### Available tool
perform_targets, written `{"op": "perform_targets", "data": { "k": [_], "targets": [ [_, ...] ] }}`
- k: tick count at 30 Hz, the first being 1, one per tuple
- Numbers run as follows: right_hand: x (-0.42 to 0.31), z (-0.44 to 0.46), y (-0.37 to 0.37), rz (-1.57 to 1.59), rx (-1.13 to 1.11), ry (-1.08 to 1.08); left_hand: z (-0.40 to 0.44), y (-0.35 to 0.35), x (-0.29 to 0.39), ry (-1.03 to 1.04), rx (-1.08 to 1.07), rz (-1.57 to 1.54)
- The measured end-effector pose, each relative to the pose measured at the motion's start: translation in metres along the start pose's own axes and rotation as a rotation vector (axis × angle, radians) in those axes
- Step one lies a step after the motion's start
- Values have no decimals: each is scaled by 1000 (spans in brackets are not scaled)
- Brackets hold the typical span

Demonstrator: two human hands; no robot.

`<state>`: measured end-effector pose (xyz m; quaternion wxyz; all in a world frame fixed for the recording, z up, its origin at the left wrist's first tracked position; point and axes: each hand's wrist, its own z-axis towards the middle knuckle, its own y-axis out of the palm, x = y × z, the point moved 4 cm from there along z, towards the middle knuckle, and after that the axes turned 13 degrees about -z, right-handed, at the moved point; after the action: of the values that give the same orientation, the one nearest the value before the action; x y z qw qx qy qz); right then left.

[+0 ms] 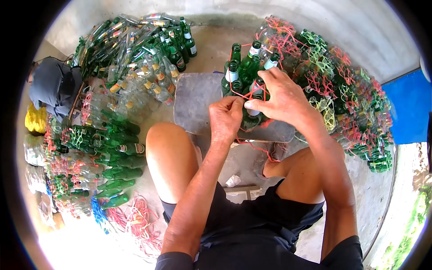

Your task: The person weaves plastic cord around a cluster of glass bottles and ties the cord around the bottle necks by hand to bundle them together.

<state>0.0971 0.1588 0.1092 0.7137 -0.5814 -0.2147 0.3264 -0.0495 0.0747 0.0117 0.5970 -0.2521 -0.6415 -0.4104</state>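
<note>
From where I stand, the upright cluster of green glass bottles (pixel 246 71) is on the dark grey rectangular slab (pixel 198 101), between the seated person's knees and the far wall. Pinkish-red plastic twine (pixel 266 122) runs around and across the bottle necks, and a loose length trails off the slab's near edge. The left hand (pixel 226 118) is at the near side of the cluster, its thumb and fingertips pinched narrow on the twine. The right hand (pixel 283 96) arches over the bottle tops, thumb and forefinger spread wide; whether its other fingers hold anything I cannot tell. Along the right wall sits a heap of bottles netted in red and green twine (pixel 330 85) (quite a crowd of them), while a tangled red twine pile (pixel 139 222) lies on the floor at left.
</note>
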Motion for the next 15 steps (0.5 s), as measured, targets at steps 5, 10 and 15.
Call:
{"op": "perform_targets", "data": {
  "k": [5, 10, 15],
  "targets": [
    [-5, -10, 11, -59, 133, 65, 5, -4, 11, 4, -36, 92],
    [-7, -11, 12, -75, 134, 99, 13, -8, 21, 94, -133, 252],
    [-9, -14, 12, -58, 104, 155, 21, -5, 53, 317, -306, 561]
  ]
}}
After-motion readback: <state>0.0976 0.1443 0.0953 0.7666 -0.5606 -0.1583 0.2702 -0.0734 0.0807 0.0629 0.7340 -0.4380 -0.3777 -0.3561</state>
